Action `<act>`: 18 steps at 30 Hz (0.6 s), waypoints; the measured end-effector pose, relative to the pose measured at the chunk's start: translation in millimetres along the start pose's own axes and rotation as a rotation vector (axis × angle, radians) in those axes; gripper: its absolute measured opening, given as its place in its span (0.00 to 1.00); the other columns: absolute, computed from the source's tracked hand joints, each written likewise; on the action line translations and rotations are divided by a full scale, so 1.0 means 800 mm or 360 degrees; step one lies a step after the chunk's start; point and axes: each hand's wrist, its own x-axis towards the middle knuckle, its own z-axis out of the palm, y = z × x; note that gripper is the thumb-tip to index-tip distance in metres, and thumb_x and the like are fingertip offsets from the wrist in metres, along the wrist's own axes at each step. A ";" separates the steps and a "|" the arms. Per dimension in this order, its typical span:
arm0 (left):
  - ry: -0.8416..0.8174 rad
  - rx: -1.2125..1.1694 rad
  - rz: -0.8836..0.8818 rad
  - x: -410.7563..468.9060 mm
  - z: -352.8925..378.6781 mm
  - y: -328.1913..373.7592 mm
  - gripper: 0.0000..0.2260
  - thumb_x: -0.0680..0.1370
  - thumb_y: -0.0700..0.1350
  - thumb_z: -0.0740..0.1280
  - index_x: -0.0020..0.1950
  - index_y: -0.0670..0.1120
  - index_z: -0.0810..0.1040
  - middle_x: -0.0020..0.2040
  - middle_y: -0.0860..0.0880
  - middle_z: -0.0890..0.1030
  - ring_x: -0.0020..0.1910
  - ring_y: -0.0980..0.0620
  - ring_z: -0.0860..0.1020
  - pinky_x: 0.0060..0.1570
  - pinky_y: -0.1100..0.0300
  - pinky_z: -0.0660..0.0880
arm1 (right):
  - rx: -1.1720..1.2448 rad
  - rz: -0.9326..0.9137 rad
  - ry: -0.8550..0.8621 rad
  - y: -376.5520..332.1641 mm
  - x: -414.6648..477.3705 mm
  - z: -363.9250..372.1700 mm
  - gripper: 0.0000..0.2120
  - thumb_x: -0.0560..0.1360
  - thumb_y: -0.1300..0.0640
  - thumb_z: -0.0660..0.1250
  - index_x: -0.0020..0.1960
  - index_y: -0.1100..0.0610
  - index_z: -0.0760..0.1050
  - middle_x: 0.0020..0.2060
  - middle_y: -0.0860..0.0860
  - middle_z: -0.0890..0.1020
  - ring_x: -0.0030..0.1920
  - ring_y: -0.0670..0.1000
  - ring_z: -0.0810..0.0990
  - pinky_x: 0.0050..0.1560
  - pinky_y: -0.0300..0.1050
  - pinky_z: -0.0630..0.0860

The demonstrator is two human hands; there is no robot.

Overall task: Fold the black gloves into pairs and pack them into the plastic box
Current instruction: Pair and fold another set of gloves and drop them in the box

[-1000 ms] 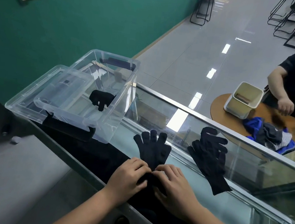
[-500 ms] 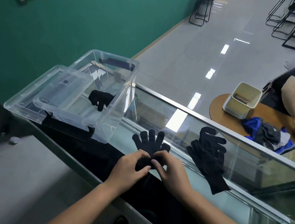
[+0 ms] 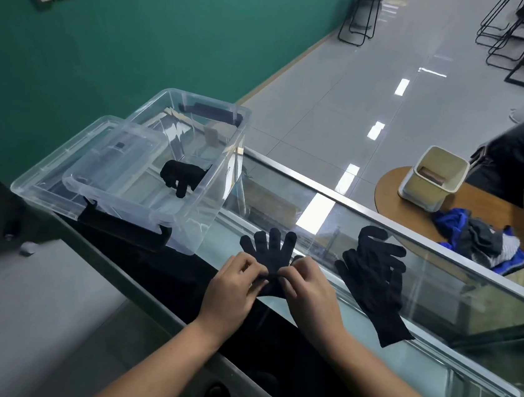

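Observation:
A black glove pair (image 3: 268,252) lies on the glass counter (image 3: 431,361), fingers spread away from me. My left hand (image 3: 231,288) and my right hand (image 3: 308,293) both pinch its folded cuff end, which bunches between my fingertips. To the right, more black gloves (image 3: 372,281) lie stacked flat, untouched. The clear plastic box (image 3: 208,198) stands at the left with a folded black glove bundle (image 3: 182,174) inside. Its clear lid (image 3: 61,172) leans against the box's left side.
The counter drops to a dark gap along its near edge. Beyond the glass, a person sits at a round wooden table (image 3: 391,196) with a beige bin (image 3: 432,178) and a heap of clothes (image 3: 478,237). A green wall rises at the left.
Both my hands moved away from me along the glove, rolling its cuff end up toward the fingers. The glove now looks shorter. The person at the table shifted right.

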 end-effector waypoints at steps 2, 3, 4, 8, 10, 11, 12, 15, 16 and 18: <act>0.0031 0.0110 0.0147 -0.001 0.002 -0.003 0.05 0.78 0.40 0.75 0.52 0.49 0.84 0.50 0.54 0.79 0.48 0.51 0.78 0.47 0.55 0.77 | -0.0102 -0.0228 0.0040 0.007 -0.007 0.001 0.03 0.78 0.61 0.74 0.52 0.56 0.82 0.47 0.54 0.78 0.43 0.57 0.75 0.39 0.50 0.72; 0.0037 0.0145 0.0204 -0.002 0.003 -0.005 0.05 0.79 0.40 0.74 0.52 0.49 0.85 0.50 0.54 0.80 0.49 0.50 0.78 0.47 0.55 0.77 | -0.0129 -0.0311 0.0025 0.012 -0.011 0.001 0.05 0.78 0.63 0.74 0.53 0.56 0.83 0.49 0.54 0.80 0.45 0.57 0.77 0.43 0.49 0.73; 0.0034 0.0167 0.0245 -0.002 0.004 -0.007 0.05 0.79 0.41 0.73 0.53 0.49 0.85 0.51 0.54 0.82 0.50 0.50 0.79 0.48 0.55 0.76 | -0.0139 -0.0355 -0.0005 0.015 -0.014 0.001 0.08 0.76 0.65 0.73 0.54 0.56 0.83 0.52 0.53 0.82 0.48 0.57 0.79 0.46 0.50 0.75; -0.0022 0.0146 0.0285 -0.007 0.006 -0.016 0.09 0.80 0.47 0.74 0.60 0.48 0.86 0.55 0.53 0.83 0.55 0.53 0.80 0.55 0.58 0.77 | -0.0080 -0.0364 -0.0203 0.016 -0.021 -0.010 0.18 0.71 0.63 0.69 0.61 0.56 0.82 0.58 0.52 0.82 0.56 0.56 0.80 0.53 0.51 0.78; -0.0089 0.0124 0.0283 -0.009 0.006 -0.020 0.14 0.78 0.51 0.75 0.62 0.47 0.86 0.57 0.52 0.83 0.57 0.53 0.80 0.59 0.58 0.77 | -0.0057 -0.0338 -0.0292 0.012 -0.021 -0.017 0.18 0.74 0.54 0.71 0.63 0.55 0.80 0.61 0.52 0.80 0.58 0.55 0.79 0.56 0.50 0.77; -0.0119 0.0127 0.0284 -0.009 0.006 -0.022 0.16 0.78 0.51 0.75 0.63 0.47 0.85 0.58 0.52 0.82 0.58 0.52 0.80 0.59 0.58 0.78 | -0.0051 -0.0313 -0.0311 0.011 -0.021 -0.018 0.18 0.75 0.52 0.71 0.64 0.55 0.79 0.61 0.52 0.79 0.59 0.55 0.78 0.57 0.49 0.77; -0.0138 0.0133 0.0283 -0.008 0.006 -0.022 0.17 0.77 0.51 0.75 0.64 0.47 0.85 0.58 0.52 0.82 0.58 0.52 0.80 0.59 0.58 0.78 | -0.0053 -0.0284 -0.0318 0.009 -0.020 -0.018 0.18 0.76 0.50 0.71 0.64 0.54 0.79 0.62 0.52 0.79 0.60 0.55 0.78 0.57 0.49 0.77; -0.0151 0.0164 0.0273 -0.001 0.005 -0.020 0.16 0.76 0.49 0.74 0.63 0.48 0.85 0.56 0.53 0.82 0.55 0.52 0.80 0.56 0.57 0.78 | -0.0101 -0.0209 -0.0303 0.008 -0.016 -0.011 0.16 0.76 0.52 0.71 0.63 0.53 0.78 0.64 0.52 0.79 0.63 0.55 0.77 0.62 0.47 0.74; -0.0149 0.0170 0.0264 0.002 0.004 -0.018 0.15 0.76 0.48 0.73 0.62 0.48 0.85 0.55 0.53 0.82 0.54 0.52 0.81 0.55 0.57 0.78 | -0.0107 -0.0184 -0.0307 0.008 -0.015 -0.010 0.16 0.76 0.52 0.70 0.63 0.53 0.78 0.64 0.51 0.78 0.64 0.54 0.77 0.63 0.47 0.72; -0.0139 0.0106 0.0183 0.008 0.003 -0.014 0.12 0.76 0.48 0.72 0.59 0.49 0.84 0.52 0.54 0.82 0.52 0.53 0.80 0.54 0.59 0.78 | -0.0093 -0.0130 -0.0303 0.007 -0.010 -0.008 0.15 0.76 0.53 0.70 0.62 0.52 0.77 0.62 0.48 0.79 0.63 0.53 0.78 0.63 0.46 0.71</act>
